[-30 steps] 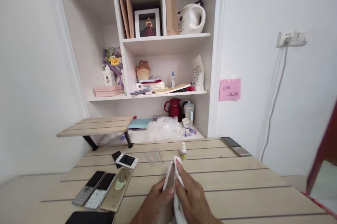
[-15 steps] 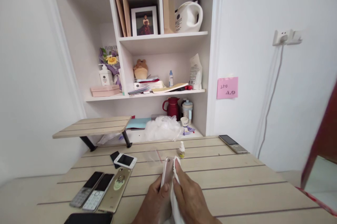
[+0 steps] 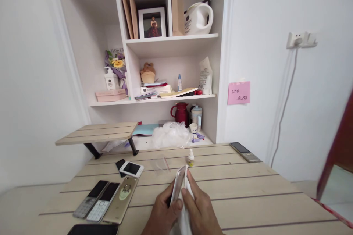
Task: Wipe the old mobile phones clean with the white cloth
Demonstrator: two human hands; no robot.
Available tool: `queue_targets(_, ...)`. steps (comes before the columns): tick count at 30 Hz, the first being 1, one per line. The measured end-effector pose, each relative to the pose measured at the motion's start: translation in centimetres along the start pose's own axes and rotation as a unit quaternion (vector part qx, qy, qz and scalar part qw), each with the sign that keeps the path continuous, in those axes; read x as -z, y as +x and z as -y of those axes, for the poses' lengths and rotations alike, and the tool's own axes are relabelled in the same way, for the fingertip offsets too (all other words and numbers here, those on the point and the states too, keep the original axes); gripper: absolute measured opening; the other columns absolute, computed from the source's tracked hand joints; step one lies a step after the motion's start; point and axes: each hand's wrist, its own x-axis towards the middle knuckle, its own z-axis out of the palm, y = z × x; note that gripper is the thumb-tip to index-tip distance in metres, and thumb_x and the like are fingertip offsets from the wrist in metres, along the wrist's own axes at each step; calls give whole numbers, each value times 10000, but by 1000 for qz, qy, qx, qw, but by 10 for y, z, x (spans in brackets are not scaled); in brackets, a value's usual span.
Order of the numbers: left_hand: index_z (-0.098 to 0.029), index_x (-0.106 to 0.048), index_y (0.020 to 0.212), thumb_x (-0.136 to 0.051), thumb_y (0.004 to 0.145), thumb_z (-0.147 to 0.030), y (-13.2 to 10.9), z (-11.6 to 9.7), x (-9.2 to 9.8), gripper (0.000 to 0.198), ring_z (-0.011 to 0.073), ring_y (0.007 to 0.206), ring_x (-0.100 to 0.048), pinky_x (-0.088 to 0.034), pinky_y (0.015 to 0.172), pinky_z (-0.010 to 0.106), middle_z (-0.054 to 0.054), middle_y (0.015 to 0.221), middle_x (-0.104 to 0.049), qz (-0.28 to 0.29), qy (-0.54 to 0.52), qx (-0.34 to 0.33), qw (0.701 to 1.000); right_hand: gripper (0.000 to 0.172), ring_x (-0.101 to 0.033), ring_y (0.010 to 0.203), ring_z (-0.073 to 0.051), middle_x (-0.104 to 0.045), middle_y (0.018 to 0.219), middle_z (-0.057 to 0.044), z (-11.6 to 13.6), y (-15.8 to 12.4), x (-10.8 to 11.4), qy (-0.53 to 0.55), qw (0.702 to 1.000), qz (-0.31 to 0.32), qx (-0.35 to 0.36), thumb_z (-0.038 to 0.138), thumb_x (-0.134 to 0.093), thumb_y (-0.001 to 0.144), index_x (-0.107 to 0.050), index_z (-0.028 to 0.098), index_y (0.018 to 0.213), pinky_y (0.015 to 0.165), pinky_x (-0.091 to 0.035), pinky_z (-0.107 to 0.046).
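Observation:
My left hand grips a pale pink-gold smartphone, held on edge above the wooden table. My right hand is closed on a white cloth and presses it against the phone's right side. Both hands are at the bottom centre of the view, wrists cut off by the frame edge. A tiny dropper bottle stands on the table just beyond the phone.
Several phones lie at the left; a white one sits farther back and another at the far right. A small clear bag lies mid-table. Behind are a low wooden riser, a crumpled plastic bag and cluttered shelves.
The phone has tilted from showing its back to standing more on edge, and my right hand with the cloth has slid slightly along it. The view shifted a little.

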Motion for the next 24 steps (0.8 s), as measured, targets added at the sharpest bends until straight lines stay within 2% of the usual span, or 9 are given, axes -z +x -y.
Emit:
queue_targets(3, -142, -536, 1360, -643, 829, -482, -1, -2, -2, 640, 311, 1115, -564, -396, 1023, 411, 131, 1168, -658, 13, 7, -6, 1000, 604, -561, 1254, -263, -472, 1474, -78, 5, -5, 1, -23, 996, -2, 91, 261, -463, 981, -232, 257, 1538, 1010, -506, -377)
queue_targets(6, -128, -538, 1359, -632, 835, -490, -2, -1, -1, 644, 317, 1115, -560, -391, 1025, 411, 140, 1177, -655, 21, 16, -11, 1000, 596, -554, 1261, -261, -497, 1455, -67, 9, 0, 7, -37, 989, 7, 145, 227, -452, 978, -246, 270, 1535, 1039, -484, -404)
queue_targets(8, -138, -513, 1383, -647, 826, -485, -2, 0, 1, 670, 322, 1132, -548, -396, 1017, 405, 141, 1208, -643, 35, 29, -17, 999, 537, -557, 1258, -256, -526, 1432, -71, 10, 7, 12, -28, 992, 8, 123, 236, -449, 981, -334, 251, 1506, 1040, -486, -391)
queue_targets(12, -165, -504, 1395, -661, 820, -468, -1, -2, -1, 669, 317, 1165, -529, -380, 1033, 394, 126, 1262, -620, 37, 34, -39, 998, 399, -604, 1202, -243, -623, 1330, -79, 13, 17, 19, 7, 1000, -13, 11, 277, -438, 993, -536, 207, 1373, 972, -541, -331)
queue_targets(15, -155, -544, 1362, -667, 817, -462, -1, -4, -5, 637, 319, 1169, -529, -364, 1047, 400, 126, 1262, -619, 38, 32, -36, 998, 393, -615, 1180, -249, -639, 1306, -70, 15, 14, 19, 21, 998, 5, 55, 280, -464, 977, -555, 236, 1357, 994, -523, -362)
queue_targets(18, -136, -575, 1328, -653, 821, -482, -1, -5, -7, 619, 324, 1131, -552, -414, 986, 398, 134, 1206, -644, 38, 29, -29, 998, 436, -609, 1184, -263, -620, 1330, -67, 15, 10, 19, 23, 995, 22, 99, 280, -482, 961, -520, 261, 1395, 1004, -511, -386)
queue_targets(20, -133, -568, 1333, -659, 807, -506, -1, -3, -5, 652, 318, 1091, -570, -438, 953, 388, 133, 1160, -662, 37, 25, -21, 999, 439, -614, 1175, -264, -615, 1336, -80, 14, 11, 19, 39, 997, 19, 59, 295, -467, 968, -518, 241, 1400, 979, -524, -372)
queue_targets(24, -137, -527, 1372, -655, 787, -558, 0, 4, 1, 733, 309, 1089, -564, -429, 973, 380, 133, 1186, -649, 28, 32, -6, 999, 458, -570, 1221, -279, -628, 1319, -90, 17, 21, 19, 115, 988, 7, -98, 382, -488, 955, -553, 191, 1366, 1031, -461, -407)
